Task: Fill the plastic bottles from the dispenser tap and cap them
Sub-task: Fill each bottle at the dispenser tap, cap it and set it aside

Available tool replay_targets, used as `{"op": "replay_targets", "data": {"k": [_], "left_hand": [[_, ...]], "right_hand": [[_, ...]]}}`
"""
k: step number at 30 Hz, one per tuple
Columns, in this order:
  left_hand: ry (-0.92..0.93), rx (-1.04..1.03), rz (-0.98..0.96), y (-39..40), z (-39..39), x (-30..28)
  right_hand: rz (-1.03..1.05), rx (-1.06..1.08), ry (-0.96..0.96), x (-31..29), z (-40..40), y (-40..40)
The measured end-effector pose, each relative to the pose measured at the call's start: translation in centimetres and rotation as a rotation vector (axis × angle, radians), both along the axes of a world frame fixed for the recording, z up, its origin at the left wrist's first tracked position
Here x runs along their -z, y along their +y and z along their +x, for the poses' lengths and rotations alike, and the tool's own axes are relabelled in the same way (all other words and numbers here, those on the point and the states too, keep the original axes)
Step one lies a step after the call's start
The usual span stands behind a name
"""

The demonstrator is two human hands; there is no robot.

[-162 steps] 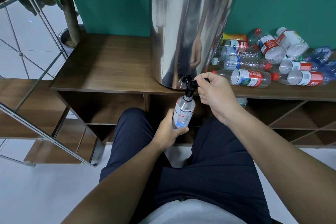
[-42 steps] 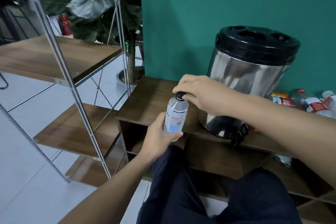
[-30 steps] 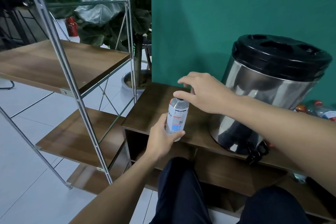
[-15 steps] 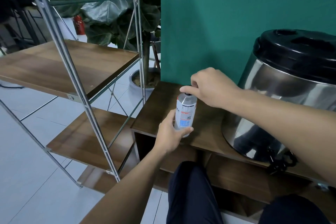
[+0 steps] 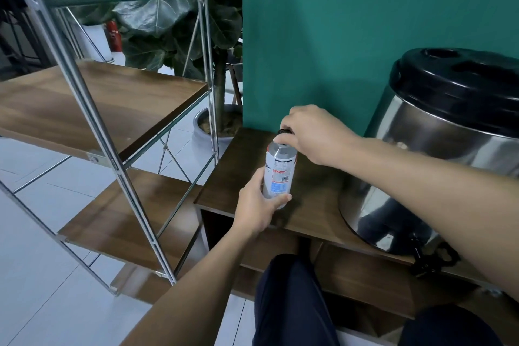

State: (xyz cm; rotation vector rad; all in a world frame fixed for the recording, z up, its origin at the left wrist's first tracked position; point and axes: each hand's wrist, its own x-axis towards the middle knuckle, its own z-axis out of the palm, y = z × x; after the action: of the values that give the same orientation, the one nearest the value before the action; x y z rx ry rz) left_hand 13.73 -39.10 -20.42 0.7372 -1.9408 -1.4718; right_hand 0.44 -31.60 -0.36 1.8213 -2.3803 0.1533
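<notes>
A small clear plastic bottle (image 5: 279, 174) with a white, red and blue label stands upright over the left part of the wooden counter (image 5: 230, 177). My left hand (image 5: 257, 209) grips its lower body. My right hand (image 5: 311, 132) comes from the right and pinches the dark cap (image 5: 284, 131) on the bottle's neck. The steel dispenser (image 5: 438, 166) with a black lid stands at the right. Its black tap (image 5: 429, 260) hangs over the counter's front edge, well right of the bottle.
A metal-framed rack with wooden shelves (image 5: 106, 104) stands to the left. A potted plant (image 5: 168, 17) sits behind it beside the teal wall (image 5: 337, 22). My dark-trousered knees (image 5: 292, 298) are in front of the counter. The floor is white tile.
The bottle has gone from under the tap to the counter's left part, my left hand still holding it. My right hand left the tap lever and now works the cap. The view swung left.
</notes>
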Motion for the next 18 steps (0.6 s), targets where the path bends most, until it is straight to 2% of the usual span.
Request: {"op": "replay_targets", "data": {"k": [4,9,14,18], "left_hand": [[0.009,-0.006,-0.005,-0.6,-0.4,0.0],[-0.021,0.013,-0.032,-1.9,-0.6,-0.1],[-0.023,0.001,-0.033,-1.9,-0.9,0.2],[0.006,-0.068,-0.049,-1.3,-1.5,1.1]], "right_hand": [[-0.066,-0.058,-0.060,0.2,-0.5,0.1],[0.004,-0.159,-0.089,-0.3,-1.1,-0.3],[0.046,-0.070,-0.066,-0.9,-1.0,-1.3],[0.059,0.100,0.137,-0.3,0.3,-2.1]]}}
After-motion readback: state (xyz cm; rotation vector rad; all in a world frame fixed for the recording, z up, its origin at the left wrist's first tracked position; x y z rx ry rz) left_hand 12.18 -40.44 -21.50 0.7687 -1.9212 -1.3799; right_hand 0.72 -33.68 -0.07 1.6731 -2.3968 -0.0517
